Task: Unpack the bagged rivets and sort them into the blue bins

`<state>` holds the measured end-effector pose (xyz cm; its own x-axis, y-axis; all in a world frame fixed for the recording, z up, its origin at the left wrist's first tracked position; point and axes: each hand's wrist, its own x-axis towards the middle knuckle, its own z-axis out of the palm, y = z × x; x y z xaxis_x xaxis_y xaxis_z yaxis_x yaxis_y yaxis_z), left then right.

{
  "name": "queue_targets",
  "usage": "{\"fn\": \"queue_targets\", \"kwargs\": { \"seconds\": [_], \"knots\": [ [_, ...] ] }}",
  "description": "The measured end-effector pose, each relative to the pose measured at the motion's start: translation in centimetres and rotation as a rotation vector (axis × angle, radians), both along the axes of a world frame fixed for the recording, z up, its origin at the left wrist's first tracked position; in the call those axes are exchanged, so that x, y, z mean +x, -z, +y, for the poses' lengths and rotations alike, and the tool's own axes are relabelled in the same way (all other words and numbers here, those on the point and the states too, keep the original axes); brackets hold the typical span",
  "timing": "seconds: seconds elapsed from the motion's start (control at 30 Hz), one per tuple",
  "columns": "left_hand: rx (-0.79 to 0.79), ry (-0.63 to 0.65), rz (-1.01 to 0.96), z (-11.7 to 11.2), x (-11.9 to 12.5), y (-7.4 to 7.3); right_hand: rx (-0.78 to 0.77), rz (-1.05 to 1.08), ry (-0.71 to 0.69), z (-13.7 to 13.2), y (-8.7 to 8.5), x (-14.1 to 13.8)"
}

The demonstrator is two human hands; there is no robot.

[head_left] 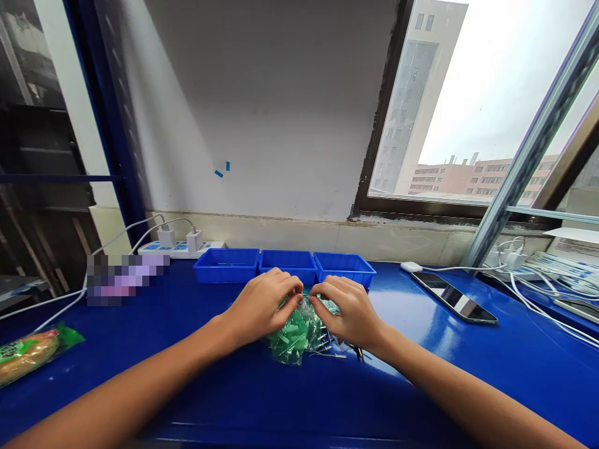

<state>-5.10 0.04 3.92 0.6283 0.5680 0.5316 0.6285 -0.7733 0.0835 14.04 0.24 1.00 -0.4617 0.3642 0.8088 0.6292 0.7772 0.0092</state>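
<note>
A clear plastic bag of small green parts (292, 337) lies on the blue table (281, 399) in front of me. My left hand (262, 305) pinches the bag's top edge from the left. My right hand (349, 308) pinches the same edge from the right, fingertips nearly meeting the left hand's. Several thin metal pins (330, 352) lie loose on the table beside the bag, under my right wrist.
Three blue trays (285, 265) stand in a row behind my hands. A phone (453, 298) with cables lies at the right, a power strip (180, 247) with chargers at the back left, a wrapped bread snack (32, 352) at the far left. A window fills the right side.
</note>
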Motion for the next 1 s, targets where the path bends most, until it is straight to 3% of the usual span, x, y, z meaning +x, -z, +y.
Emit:
{"fn": "queue_targets", "kwargs": {
  "seconds": [0.5,1.0],
  "knots": [
    [0.031,-0.029,-0.044,0.00,-0.13,-0.32,0.009,0.101,0.045,0.02,-0.17,-0.05],
    [-0.036,-0.033,-0.001,0.10,0.04,0.14,0.037,0.046,0.086,-0.17,0.06,-0.21]
  ]
}}
